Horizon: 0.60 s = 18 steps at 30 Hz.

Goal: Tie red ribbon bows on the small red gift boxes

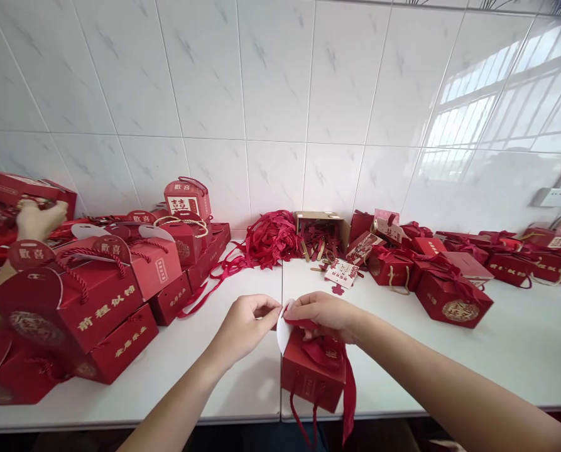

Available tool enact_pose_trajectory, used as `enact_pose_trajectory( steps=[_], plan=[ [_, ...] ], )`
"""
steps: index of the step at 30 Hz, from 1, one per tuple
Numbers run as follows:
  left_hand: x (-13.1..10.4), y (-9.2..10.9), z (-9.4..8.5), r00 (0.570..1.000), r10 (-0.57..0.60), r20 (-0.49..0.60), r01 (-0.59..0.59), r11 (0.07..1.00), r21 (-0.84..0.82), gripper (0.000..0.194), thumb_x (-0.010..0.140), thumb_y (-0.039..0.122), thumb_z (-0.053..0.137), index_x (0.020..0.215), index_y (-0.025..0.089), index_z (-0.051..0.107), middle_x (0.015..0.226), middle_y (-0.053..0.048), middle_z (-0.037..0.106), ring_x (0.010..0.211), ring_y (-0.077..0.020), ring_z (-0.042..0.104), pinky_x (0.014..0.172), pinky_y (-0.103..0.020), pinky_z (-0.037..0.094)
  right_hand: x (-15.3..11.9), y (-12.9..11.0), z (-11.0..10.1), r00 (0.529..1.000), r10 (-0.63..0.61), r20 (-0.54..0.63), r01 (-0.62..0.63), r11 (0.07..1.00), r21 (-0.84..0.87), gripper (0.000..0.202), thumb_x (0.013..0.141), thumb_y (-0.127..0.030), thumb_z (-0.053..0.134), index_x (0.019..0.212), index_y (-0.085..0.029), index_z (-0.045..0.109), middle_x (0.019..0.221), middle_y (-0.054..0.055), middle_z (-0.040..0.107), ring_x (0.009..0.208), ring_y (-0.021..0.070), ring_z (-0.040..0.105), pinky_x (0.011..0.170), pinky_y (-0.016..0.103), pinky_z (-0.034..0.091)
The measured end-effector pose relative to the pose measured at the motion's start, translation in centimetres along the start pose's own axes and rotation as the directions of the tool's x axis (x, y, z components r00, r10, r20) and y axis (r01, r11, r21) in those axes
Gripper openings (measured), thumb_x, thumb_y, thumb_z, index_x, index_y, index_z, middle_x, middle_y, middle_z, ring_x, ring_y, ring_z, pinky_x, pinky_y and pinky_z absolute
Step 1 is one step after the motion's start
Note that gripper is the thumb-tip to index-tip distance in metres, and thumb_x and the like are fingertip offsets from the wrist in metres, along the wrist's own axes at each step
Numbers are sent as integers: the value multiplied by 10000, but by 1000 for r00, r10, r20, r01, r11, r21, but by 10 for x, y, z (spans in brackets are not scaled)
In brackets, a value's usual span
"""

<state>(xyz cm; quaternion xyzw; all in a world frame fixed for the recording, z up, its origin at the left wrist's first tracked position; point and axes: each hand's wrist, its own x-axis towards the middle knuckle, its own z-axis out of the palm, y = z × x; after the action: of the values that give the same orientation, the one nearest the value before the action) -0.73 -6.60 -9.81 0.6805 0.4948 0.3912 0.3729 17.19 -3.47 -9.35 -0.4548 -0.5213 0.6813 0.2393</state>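
Observation:
A small red gift box [314, 373] rests tilted at the table's front edge, its rope handle [303, 408] hanging down. Red ribbon [350, 389] lies over its top and trails past the edge. My right hand [322, 314] is closed on the ribbon and the box's rounded top flap [284, 333], whose white inner side shows. Thumb and finger of my left hand [252, 320] pinch together at the flap's edge; what is between them is too small to make out.
Stacked red boxes [105, 307] stand at left, where another person's hand [39, 220] handles a box. At the back lie a heap of red ribbon [273, 238] and an open carton [325, 216] of small tags. Ribboned boxes [454, 295] stand at right.

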Motion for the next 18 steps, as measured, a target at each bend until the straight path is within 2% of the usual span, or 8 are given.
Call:
enact_pose_trajectory(
  steps=[5, 8, 10, 12, 15, 17, 18],
  plan=[
    [-1, 2, 0, 999, 46, 14, -47, 994, 96, 225, 824, 352, 520, 757, 171, 637, 734, -38, 667, 710, -188, 617, 666, -284, 466, -1, 0, 1, 1000, -20, -16, 20, 1000, -8, 181, 708, -246, 729, 667, -141, 588, 577, -18, 559, 467, 63, 485, 475, 179, 410],
    [-1, -2, 2, 999, 1, 36, -3, 998, 59, 253, 838, 385, 484, 784, 173, 611, 754, -31, 647, 735, -179, 618, 694, -282, 477, -5, 0, 1, 998, -60, -25, 61, 998, 7, 207, 699, -284, 735, 702, -141, 586, 600, -4, 569, 510, 84, 510, 520, 211, 427],
    [-1, -11, 1, 998, -55, 39, 52, 996, 71, 276, 839, 408, 461, 789, 177, 602, 782, -34, 650, 765, -185, 636, 711, -287, 488, -10, -1, -2, 989, -132, -69, 134, 990, 32, 223, 697, -309, 727, 727, -151, 574, 625, -9, 567, 546, 87, 516, 570, 224, 438],
    [-1, -26, -6, 994, -111, -4, 110, 984, 138, 255, 798, 404, 500, 720, 179, 593, 732, -40, 645, 735, -209, 641, 691, -312, 485, -18, -3, -8, 958, -238, -160, 251, 966, 60, 234, 706, -336, 709, 749, -168, 552, 681, -20, 563, 619, 85, 532, 664, 229, 451],
    [-2, -49, -27, 973, -159, -167, 198, 946, 256, 219, 646, 315, 629, 515, 199, 498, 581, -54, 571, 710, -285, 608, 679, -380, 447, -38, -3, -25, 859, -399, -321, 401, 914, -63, 268, 719, -398, 687, 764, -178, 541, 760, -13, 555, 750, 114, 540, 769, 261, 434],
    [-4, -58, -40, 950, -140, -279, 221, 932, 287, 230, 598, 288, 656, 497, 211, 464, 626, -82, 569, 825, -346, 590, 731, -418, 426, -54, 1, -38, 813, -432, -390, 360, 900, -246, 304, 723, -449, 681, 763, -179, 546, 779, 2, 553, 767, 141, 522, 751, 292, 420],
    [-4, -59, -43, 945, -114, -306, 206, 936, 287, 199, 606, 304, 660, 543, 209, 497, 697, -97, 594, 896, -360, 575, 770, -426, 418, -61, 6, -44, 812, -415, -411, 291, 898, -330, 328, 729, -482, 672, 764, -182, 546, 782, 7, 555, 756, 148, 511, 727, 300, 412]
  ],
)
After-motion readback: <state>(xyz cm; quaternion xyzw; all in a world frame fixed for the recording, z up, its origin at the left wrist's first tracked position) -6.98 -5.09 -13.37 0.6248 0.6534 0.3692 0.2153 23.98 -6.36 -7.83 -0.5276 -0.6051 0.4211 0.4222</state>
